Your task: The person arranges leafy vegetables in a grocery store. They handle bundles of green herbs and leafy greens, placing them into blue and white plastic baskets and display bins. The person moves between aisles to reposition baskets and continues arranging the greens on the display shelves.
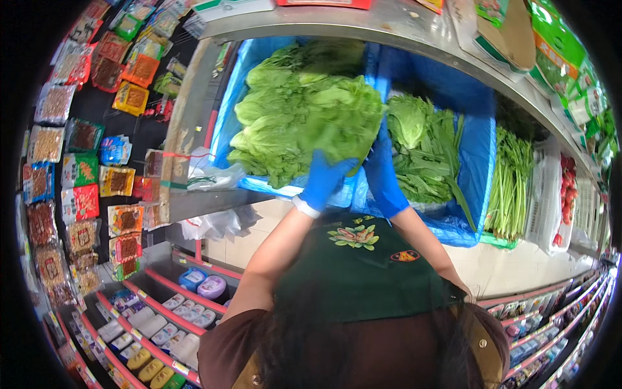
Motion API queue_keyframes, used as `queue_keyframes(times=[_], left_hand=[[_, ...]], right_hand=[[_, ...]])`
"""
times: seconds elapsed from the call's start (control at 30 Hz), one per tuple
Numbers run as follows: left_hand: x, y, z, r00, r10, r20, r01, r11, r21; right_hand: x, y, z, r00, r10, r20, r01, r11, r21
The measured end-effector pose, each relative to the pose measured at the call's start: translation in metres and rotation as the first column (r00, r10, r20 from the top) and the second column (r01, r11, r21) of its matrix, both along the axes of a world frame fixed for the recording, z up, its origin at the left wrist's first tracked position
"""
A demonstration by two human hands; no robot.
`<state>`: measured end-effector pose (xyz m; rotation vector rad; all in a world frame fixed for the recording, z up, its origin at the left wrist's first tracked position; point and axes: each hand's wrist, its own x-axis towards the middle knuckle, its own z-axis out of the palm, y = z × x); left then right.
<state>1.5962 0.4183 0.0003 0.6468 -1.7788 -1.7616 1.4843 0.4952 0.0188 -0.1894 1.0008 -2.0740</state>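
Both my hands wear blue gloves. My left hand (324, 181) grips the lower end of a leafy green lettuce (342, 114), which is blurred. Against the right side of the same lettuce is my right hand (384, 170), its fingers partly hidden by leaves and by the blue lining. More lettuce heads (260, 131) lie stacked to the left in a crate lined with blue plastic (228, 124). A second blue-lined crate (478, 170), beside my right forearm, holds a pale green lettuce head (410, 121) and long-leaved greens (427, 172).
A metal shelf edge (335, 28) crosses above the crates. Celery-like stalks (510, 185) and red vegetables in a white crate (539, 194) stand at the right. Clear plastic bags (218, 221) hang at the left, near racks of packaged snacks (80, 180). Bottles fill shelves (150, 326) below.
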Motion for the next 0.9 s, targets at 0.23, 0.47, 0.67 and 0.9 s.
queue_keyframes(times=[0.23,0.47,0.67,0.9], left_hand=[[-0.004,0.045,0.089,0.965,-0.141,0.219,0.256,0.676,-0.691],[0.015,0.034,0.067,0.979,-0.064,0.191,0.163,0.811,-0.561],[0.013,0.041,0.04,0.978,-0.129,0.164,0.175,0.935,-0.308],[-0.006,0.049,0.041,0.963,-0.191,0.19,0.236,0.939,-0.251]], right_hand=[[-0.039,-0.002,-0.065,0.669,0.607,0.43,-0.21,0.709,-0.674],[-0.043,0.024,-0.053,0.514,0.257,-0.819,-0.12,0.966,0.229],[-0.046,0.044,-0.053,0.761,0.238,-0.604,-0.235,0.968,0.086],[-0.063,0.053,-0.086,0.2,0.428,-0.882,0.138,0.878,0.457]])
